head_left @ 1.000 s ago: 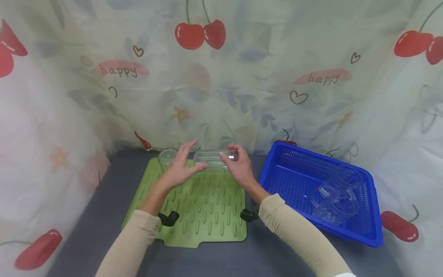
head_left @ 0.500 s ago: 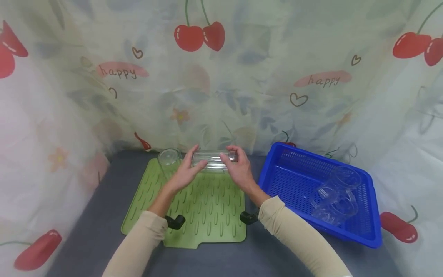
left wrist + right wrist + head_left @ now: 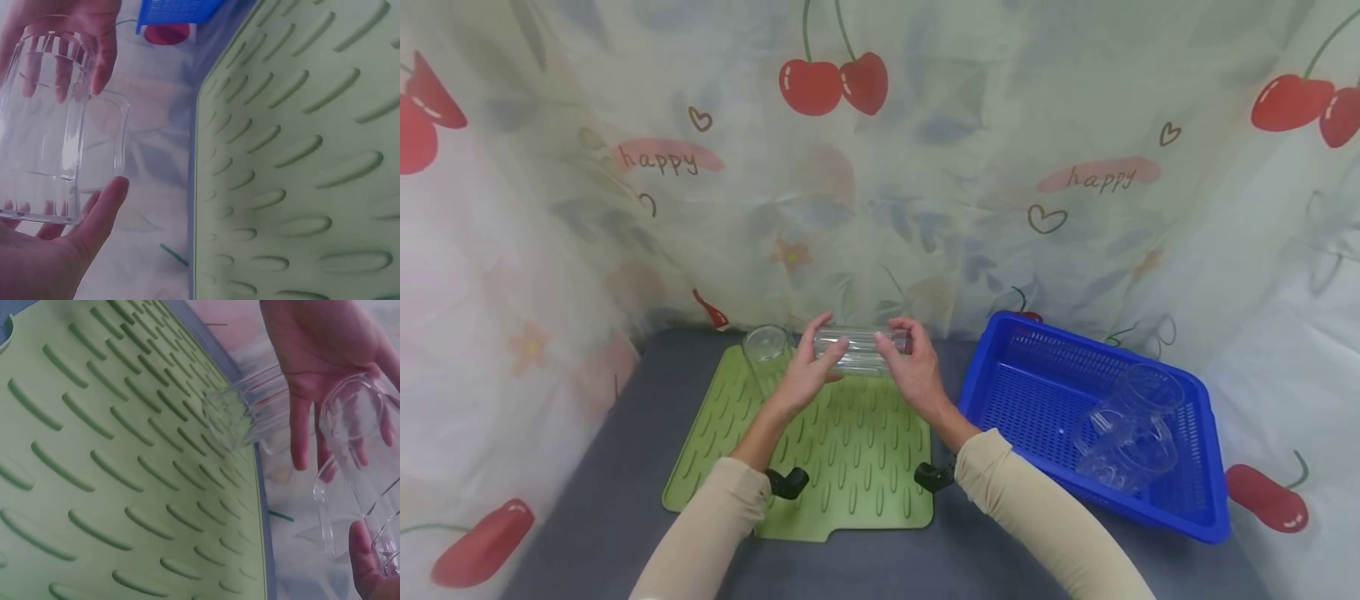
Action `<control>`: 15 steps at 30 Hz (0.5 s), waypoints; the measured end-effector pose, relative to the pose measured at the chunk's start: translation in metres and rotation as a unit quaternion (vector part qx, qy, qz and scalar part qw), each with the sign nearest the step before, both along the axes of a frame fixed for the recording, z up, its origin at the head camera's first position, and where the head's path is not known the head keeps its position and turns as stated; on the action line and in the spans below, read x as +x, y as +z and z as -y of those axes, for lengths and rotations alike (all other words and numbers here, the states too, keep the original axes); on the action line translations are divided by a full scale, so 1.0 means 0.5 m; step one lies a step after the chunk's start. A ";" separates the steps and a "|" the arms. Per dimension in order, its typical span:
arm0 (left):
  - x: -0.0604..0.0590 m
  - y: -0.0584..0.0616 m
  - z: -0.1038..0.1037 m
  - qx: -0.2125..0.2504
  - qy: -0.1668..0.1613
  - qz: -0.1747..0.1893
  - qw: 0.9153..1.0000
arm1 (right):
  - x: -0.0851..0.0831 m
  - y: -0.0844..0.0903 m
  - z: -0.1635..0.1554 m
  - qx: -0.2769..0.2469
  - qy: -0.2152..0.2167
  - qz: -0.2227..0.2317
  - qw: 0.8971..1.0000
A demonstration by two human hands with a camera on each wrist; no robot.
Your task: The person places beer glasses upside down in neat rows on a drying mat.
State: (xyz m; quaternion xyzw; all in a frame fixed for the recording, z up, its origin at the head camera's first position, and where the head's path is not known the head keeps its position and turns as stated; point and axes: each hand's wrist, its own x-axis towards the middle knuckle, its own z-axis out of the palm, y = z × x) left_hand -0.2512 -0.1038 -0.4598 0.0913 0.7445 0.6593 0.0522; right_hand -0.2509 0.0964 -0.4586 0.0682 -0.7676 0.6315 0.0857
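A clear ribbed mug (image 3: 863, 352) lies sideways in the air between both hands, over the back part of a green drying mat (image 3: 842, 467). My left hand (image 3: 805, 375) holds its rim end, thumb in front and fingers behind. At the thick faceted base, my right hand (image 3: 916, 373) grips with thumb and fingers. The mug's handle (image 3: 122, 134) extends toward the mat in the left wrist view. Another clear glass (image 3: 767, 354) stands on the mat's back left corner, just left of my left hand; my wrist partly hides it.
On the right, a blue plastic basket (image 3: 988, 371) holds several clear mugs (image 3: 1138, 446) at its right side. A dark grey tabletop (image 3: 910, 558) lies under the mat and basket. Cherry-printed curtains (image 3: 880, 208) hang behind and on both sides.
My left hand has moved right and closed in on the mug's rim end, its thumb now over the side. The mug has shifted slightly left; my right hand keeps its grip.
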 end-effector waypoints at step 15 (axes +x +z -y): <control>0.015 0.010 -0.007 -0.071 0.065 -0.061 0.993 | 0.016 -0.006 -0.006 0.064 0.045 0.046 0.996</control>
